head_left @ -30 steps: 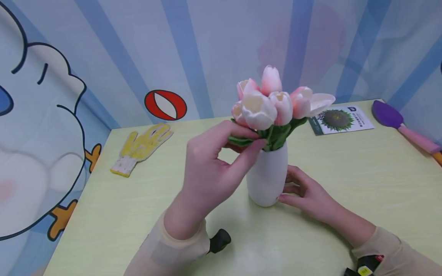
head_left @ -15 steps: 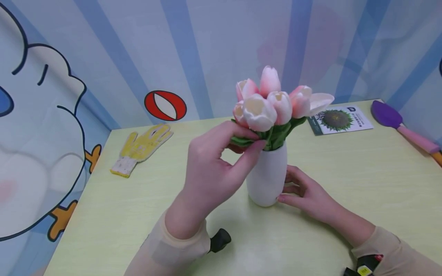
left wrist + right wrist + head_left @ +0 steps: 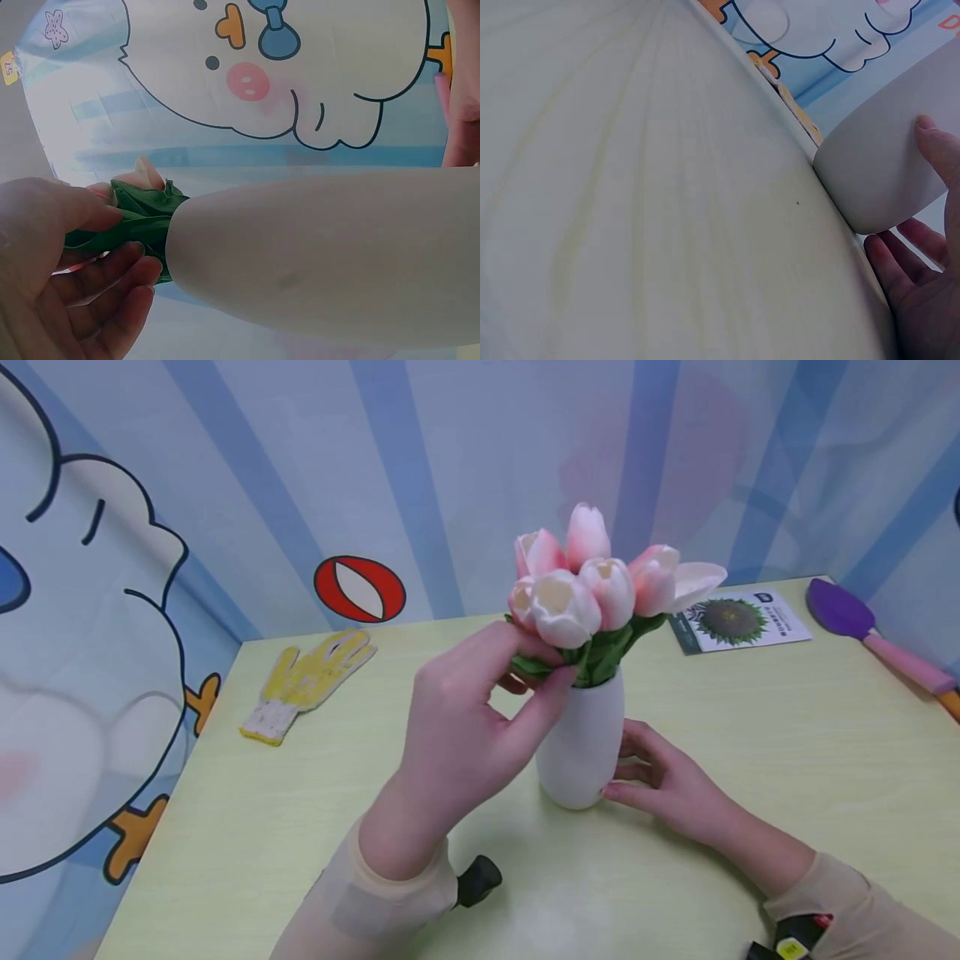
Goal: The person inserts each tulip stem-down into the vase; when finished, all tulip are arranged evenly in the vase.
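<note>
A white vase (image 3: pixel 581 743) stands upright on the table, holding several pale pink tulips (image 3: pixel 609 593) with green leaves. My left hand (image 3: pixel 465 727) is at the vase's mouth, its thumb and index finger pinching the stem and leaves of a tulip (image 3: pixel 564 610) on the near left of the bunch. In the left wrist view, green leaves (image 3: pixel 135 232) lie between thumb and fingers, just outside the vase rim. Low on the vase's right side, my right hand (image 3: pixel 667 785) holds it, thumb in front and fingers curled behind. The right wrist view shows that thumb on the vase wall (image 3: pixel 885 165).
On the pale yellow table (image 3: pixel 315 827), a yellow and white glove (image 3: pixel 307 685) lies at the back left. A card with a green plant picture (image 3: pixel 738 621) and a purple-headed spatula with a pink handle (image 3: pixel 843 610) lie at the back right. A printed cloth wall (image 3: pixel 495 460) closes off the back.
My left hand shifts slightly to the right. The near-left tulip blooms move a little right and down with it. The vase and my right hand stay in place.
</note>
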A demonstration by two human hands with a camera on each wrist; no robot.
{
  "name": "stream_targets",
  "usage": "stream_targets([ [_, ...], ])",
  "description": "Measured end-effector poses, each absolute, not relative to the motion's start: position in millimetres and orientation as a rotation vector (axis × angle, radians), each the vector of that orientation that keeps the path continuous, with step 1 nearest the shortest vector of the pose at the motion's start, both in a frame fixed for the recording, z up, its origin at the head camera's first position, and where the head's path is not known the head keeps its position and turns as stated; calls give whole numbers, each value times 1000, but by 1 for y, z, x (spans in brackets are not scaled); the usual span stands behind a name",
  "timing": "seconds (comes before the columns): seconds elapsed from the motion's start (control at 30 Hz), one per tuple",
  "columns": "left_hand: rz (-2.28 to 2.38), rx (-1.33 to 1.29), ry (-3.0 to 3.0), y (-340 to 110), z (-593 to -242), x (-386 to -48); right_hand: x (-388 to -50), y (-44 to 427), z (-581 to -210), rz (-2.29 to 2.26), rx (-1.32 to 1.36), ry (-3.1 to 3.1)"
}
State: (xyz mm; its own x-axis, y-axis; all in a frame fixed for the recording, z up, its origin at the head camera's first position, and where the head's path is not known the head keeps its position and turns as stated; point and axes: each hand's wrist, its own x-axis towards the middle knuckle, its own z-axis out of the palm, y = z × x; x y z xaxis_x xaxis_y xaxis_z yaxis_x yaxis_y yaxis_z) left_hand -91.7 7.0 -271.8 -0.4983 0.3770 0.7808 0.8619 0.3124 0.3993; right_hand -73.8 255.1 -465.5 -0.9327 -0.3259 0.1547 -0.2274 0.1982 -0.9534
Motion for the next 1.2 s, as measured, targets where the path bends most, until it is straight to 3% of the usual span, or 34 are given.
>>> stream_targets([
  [1.2,-874,-1014,-2321,6,-276,-93,-73,256,-465,-1821,-509,2378],
])
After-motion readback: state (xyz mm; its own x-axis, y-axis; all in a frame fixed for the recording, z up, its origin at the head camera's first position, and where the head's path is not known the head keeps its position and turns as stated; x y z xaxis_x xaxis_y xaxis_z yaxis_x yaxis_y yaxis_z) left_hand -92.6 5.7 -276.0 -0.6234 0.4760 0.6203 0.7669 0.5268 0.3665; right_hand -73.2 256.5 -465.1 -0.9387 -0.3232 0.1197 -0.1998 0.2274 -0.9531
